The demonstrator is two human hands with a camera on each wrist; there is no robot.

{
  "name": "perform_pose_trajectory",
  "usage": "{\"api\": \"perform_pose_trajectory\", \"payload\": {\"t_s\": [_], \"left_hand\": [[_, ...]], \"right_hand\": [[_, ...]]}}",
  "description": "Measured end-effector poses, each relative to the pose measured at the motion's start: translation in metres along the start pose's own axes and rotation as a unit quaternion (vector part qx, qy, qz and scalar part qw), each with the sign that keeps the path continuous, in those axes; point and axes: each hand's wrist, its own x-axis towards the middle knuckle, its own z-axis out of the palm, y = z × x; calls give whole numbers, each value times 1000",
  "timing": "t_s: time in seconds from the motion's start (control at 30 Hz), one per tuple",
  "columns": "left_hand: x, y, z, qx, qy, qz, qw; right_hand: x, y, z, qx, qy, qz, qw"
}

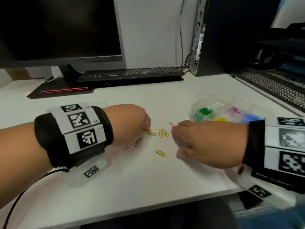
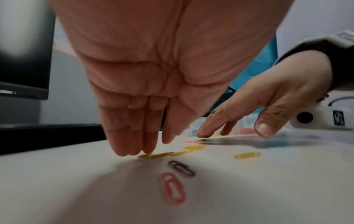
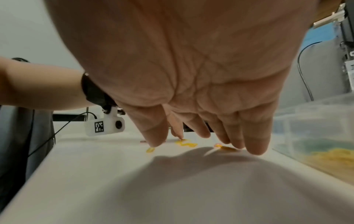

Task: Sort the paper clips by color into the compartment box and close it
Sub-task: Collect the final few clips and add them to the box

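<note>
Yellow clips lie loose on the desk between both hands — left hand fingertips straight on 1, right hand spread, empty. Slide, pinch, carry to the open box, right.

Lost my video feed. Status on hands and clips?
Left hand open, fingers on yellow clip. Right hand open by pink clip. Box open. Nothing blocking.

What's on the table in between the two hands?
Yellow clips lie between the left hand and right hand, and a pink clip sits by the right fingertips. The head view shows it best.
</note>
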Motion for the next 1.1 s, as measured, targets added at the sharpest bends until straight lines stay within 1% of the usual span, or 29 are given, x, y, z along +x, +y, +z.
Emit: {"api": "perform_pose_trajectory", "payload": {"t_s": [0.07,0.13,0.23,0.33,0.37,0.4,0.47,0.53,0.6,0.67,0.73,0.8,0.87,0.9,0.97,1.0,1.03,1.1], "left_hand": [[-1,-4,8,22,-12,-9,1000],[-6,-3,11,13,-18,-1,1000],[-8,-1,15,-14,-12,46,999],[-8,5,15,-67,-3,94,993],[-9,7,13,-83,-2,98,992],[-11,7,8,-98,5,88,991],[-17,1,0,-109,44,34,992],[-25,-11,-5,-100,77,-12,992],[-31,-20,-3,-92,67,-42,993],[-36,-21,4,-94,36,-62,993],[-37,-19,13,-95,11,-66,993],[-37,-18,19,-102,11,-65,993],[-34,-20,21,-104,11,-70,992],[-31,-22,21,-102,10,-73,992],[-25,-23,19,-98,12,-78,992],[-21,-23,19,-93,16,-77,993],[-17,-22,17,-90,20,-76,993],[-11,-19,15,-98,28,-75,992]], "right_hand": [[2,-1,3,-19,-12,3,1000],[-1,-5,4,-34,-8,6,999],[-7,-15,5,-39,-6,-1,999],[-8,-26,5,-28,9,-31,999],[-5,-28,4,-24,16,-39,999],[-3,-28,1,-18,23,-39,999],[2,-23,-4,-11,34,-28,999],[8,-17,-7,4,24,-8,1000],[14,-16,-5,12,2,-14,1000],[17,-19,2,7,-8,-38,999],[16,-24,9,8,2,-70,998],[9,-28,10,17,3,-94,995],[2,-25,5,53,-10,-82,995],[1,-20,2,59,-4,-68,996],[3,-11,-1,21,11,-24,999],[5,-8,-1,12,7,-7,1000],[6,-8,2,17,-1,-2,1000],[5,-11,9,23,-11,-18,1000]]}}
